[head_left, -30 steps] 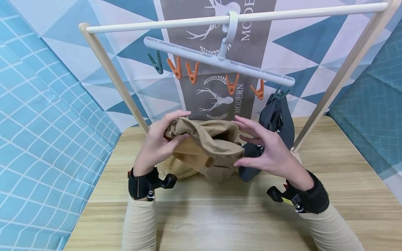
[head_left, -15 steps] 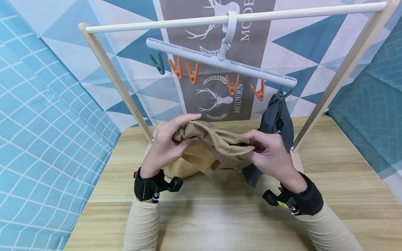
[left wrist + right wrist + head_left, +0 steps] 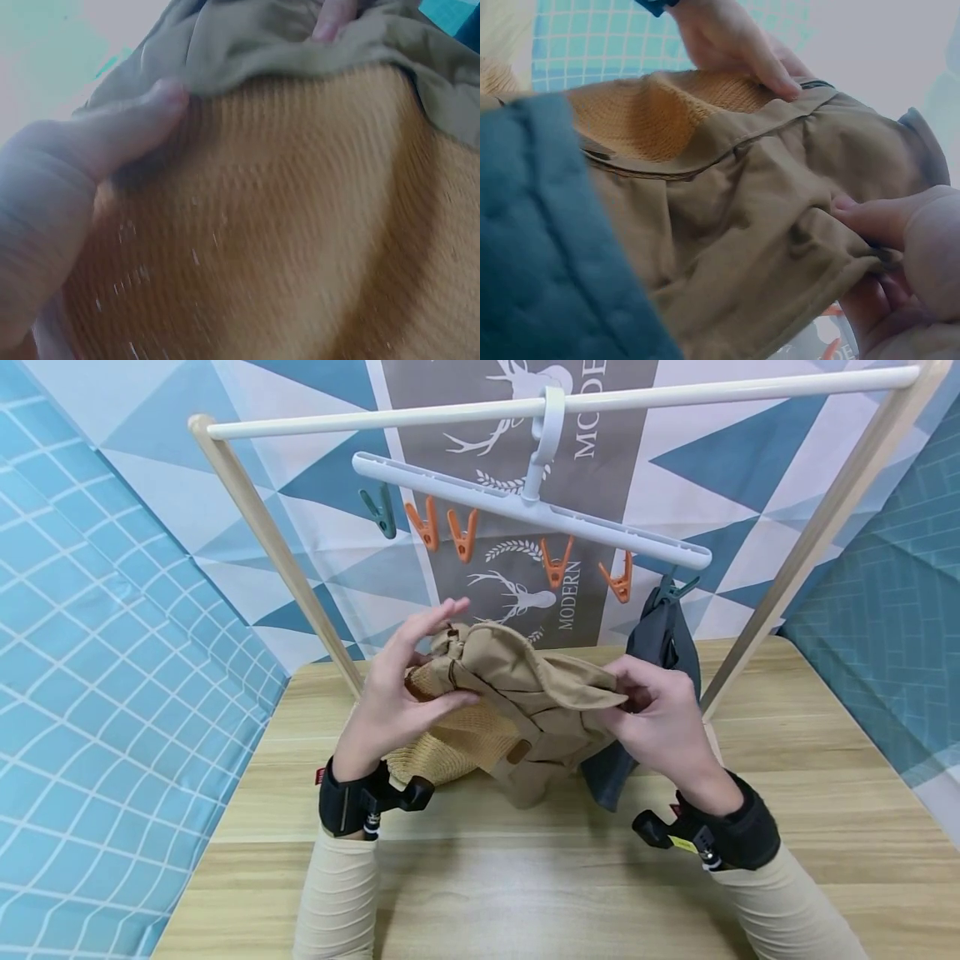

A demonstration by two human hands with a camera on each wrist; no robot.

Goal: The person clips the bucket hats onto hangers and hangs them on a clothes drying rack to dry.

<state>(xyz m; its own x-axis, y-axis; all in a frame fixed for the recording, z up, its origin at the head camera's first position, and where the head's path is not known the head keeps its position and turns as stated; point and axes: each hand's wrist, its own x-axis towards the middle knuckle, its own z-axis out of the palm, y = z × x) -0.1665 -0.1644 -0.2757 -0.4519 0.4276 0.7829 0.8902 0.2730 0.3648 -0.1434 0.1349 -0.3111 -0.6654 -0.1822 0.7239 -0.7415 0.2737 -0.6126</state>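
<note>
A sun hat, with a khaki cloth crown (image 3: pixel 555 693) and a woven straw brim (image 3: pixel 457 739), is held above the table between both hands. My right hand (image 3: pixel 660 718) pinches the edge of the cloth on the right between thumb and fingers. My left hand (image 3: pixel 390 702) is at the bunched left end, fingers and thumb spread apart around it. In the left wrist view its thumb (image 3: pixel 142 120) lies straight along the straw, near the cloth seam. Part of the left fingers is hidden behind the hat. A brown patch (image 3: pixel 519 752) shows on the hat.
A dark bag (image 3: pixel 652 635) hangs from a green clip (image 3: pixel 672 589) behind my right hand. Above, a pale hanger (image 3: pixel 532 512) with orange clips (image 3: pixel 465 535) hangs from a white rod (image 3: pixel 375 420) on a wooden frame (image 3: pixel 817 535). The wooden table (image 3: pixel 517 877) lies below.
My right hand has gone from spread fingers to pinching the cloth edge and has drawn it right. My left fingers have loosened and lifted from the bunched end. The crown spreads wider.
</note>
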